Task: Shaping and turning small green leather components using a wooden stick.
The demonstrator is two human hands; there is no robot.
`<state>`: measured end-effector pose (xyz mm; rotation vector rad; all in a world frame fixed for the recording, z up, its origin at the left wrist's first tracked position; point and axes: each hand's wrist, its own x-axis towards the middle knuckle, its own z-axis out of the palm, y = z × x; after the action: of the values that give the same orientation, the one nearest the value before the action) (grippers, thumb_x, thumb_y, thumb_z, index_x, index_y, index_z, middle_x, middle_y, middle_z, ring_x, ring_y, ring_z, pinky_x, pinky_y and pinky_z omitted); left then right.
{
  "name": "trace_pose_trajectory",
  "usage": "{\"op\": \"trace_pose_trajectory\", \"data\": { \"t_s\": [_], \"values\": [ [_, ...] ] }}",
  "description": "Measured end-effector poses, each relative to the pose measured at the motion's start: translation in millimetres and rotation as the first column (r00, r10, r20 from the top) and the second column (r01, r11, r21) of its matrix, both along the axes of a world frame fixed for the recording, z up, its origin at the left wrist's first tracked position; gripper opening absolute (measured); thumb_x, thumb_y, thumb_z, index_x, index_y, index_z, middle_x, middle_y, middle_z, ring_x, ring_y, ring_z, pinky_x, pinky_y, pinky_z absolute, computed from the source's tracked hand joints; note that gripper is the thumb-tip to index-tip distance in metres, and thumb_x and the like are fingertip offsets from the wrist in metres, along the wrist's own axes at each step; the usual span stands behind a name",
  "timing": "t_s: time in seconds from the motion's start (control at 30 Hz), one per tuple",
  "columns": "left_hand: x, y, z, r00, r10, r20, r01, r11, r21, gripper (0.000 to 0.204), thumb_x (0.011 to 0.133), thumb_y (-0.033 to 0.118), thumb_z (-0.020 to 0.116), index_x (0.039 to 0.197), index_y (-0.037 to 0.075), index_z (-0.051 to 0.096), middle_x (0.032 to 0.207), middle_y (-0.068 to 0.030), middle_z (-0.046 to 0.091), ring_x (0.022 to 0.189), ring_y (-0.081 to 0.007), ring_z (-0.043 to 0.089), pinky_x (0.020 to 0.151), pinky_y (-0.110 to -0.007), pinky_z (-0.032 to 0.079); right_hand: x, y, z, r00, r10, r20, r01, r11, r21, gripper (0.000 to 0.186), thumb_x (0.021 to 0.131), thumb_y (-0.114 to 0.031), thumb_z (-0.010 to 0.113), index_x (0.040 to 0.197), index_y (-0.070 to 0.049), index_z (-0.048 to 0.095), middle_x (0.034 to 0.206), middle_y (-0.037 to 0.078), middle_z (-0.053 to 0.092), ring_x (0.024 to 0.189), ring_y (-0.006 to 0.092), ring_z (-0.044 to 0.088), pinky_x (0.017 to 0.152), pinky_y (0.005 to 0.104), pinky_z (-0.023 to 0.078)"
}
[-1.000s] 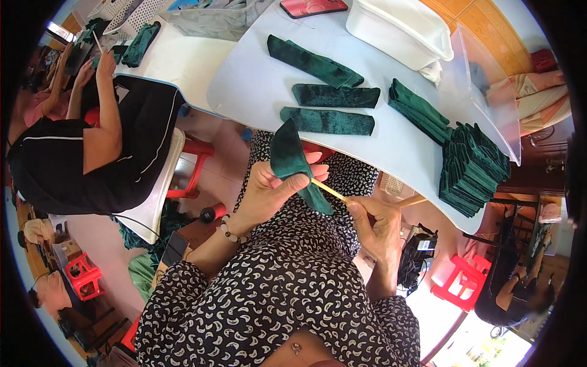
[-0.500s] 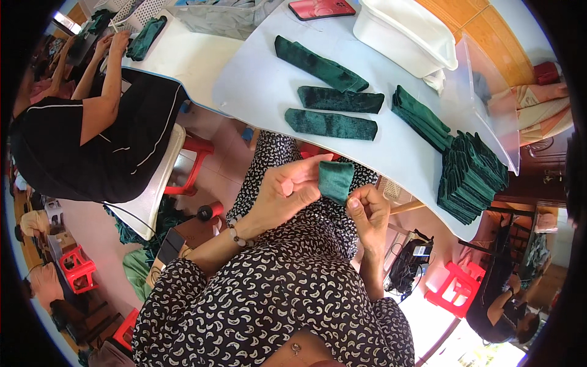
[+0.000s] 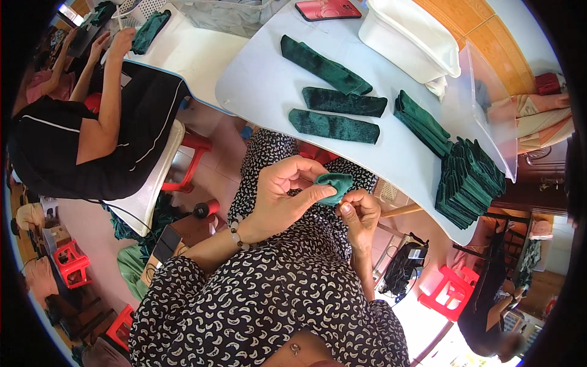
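A small piece of green velvet fabric (image 3: 333, 183) is held between my two hands above my lap. My left hand (image 3: 287, 192) grips its left side, thumb in front and fingers behind. At the lower right corner my right hand (image 3: 359, 211) pinches the fabric between thumb and forefinger. The piece is bent over at the top, and part of it is hidden by my left thumb. Beyond my hands, long green velvet strips (image 3: 335, 126) lie on the white table (image 3: 257, 79).
To the right, a thick pile of folded green velvet pieces (image 3: 469, 183) sits at the table edge. Behind it are a clear plastic sheet (image 3: 483, 116) and a white bin (image 3: 409, 40). A red phone (image 3: 328, 9) lies at the back. Another person (image 3: 92, 134) works at the left.
The fabric has gone from flat and facing up to bent over, with my left thumb now pressed on its front. My right hand has moved slightly left and down.
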<state>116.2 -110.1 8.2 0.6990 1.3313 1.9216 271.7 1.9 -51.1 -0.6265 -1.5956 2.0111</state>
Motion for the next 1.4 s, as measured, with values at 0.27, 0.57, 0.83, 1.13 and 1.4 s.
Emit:
{"op": "trace_pose_trajectory", "data": {
  "t_s": [0.27,0.57,0.83,1.13,1.4],
  "values": [
    [-4,-2,2,0.977,-0.042,-0.211,0.026,0.996,-0.080,0.023,0.081,0.008,0.074,0.101,-0.002,0.070,0.083,-0.0079,0.066,0.073,-0.0100,0.065,0.063,-0.022,0.055,-1,3,-9,0.994,-0.007,-0.108,0.004,1.000,-0.026,0.011,0.090,-0.010,0.065,0.088,0.000,0.062,0.080,0.006,0.062,0.066,0.0093,0.058,0.059,0.0218,0.048],
    [-9,-3,4,0.903,-0.046,-0.426,-0.006,0.993,-0.120,0.016,0.080,0.009,0.074,0.094,0.000,0.073,0.071,-0.0056,0.061,0.059,-0.0072,0.054,0.051,-0.022,0.040,-6,3,-18,0.991,0.013,-0.132,-0.010,1.000,0.026,0.012,0.090,-0.010,0.065,0.086,0.002,0.062,0.075,0.006,0.061,0.057,0.0088,0.053,0.052,0.0218,0.044],
    [-10,-8,3,0.884,-0.075,-0.461,0.012,0.990,-0.140,0.017,0.080,0.009,0.075,0.093,-0.002,0.072,0.074,-0.0075,0.065,0.063,-0.0076,0.058,0.053,-0.021,0.042,-10,-4,-17,0.988,0.029,-0.151,-0.033,0.999,-0.020,0.018,0.091,-0.014,0.064,0.084,0.002,0.060,0.066,0.004,0.057,0.054,0.0079,0.050,0.050,0.0207,0.040],
    [-6,-7,4,0.927,0.107,-0.359,-0.138,0.988,-0.062,0.028,0.081,0.004,0.071,0.108,0.000,0.069,0.080,-0.0096,0.071,0.067,-0.0070,0.064,0.059,-0.021,0.051,-13,-4,-12,0.995,0.016,-0.095,-0.015,1.000,0.018,0.017,0.091,-0.014,0.064,0.087,0.002,0.060,0.070,0.003,0.058,0.057,0.0067,0.050,0.052,0.0199,0.040],
    [-6,-10,6,0.877,0.157,-0.453,-0.186,0.982,-0.020,0.029,0.079,0.003,0.073,0.107,0.000,0.069,0.083,-0.0103,0.071,0.071,-0.0086,0.066,0.063,-0.021,0.052,-15,-12,-15,0.967,-0.160,-0.199,0.150,0.987,-0.065,0.017,0.092,-0.015,0.063,0.086,0.001,0.060,0.069,0.003,0.057,0.056,0.0070,0.048,0.051,0.0201,0.038]
  ]
}}
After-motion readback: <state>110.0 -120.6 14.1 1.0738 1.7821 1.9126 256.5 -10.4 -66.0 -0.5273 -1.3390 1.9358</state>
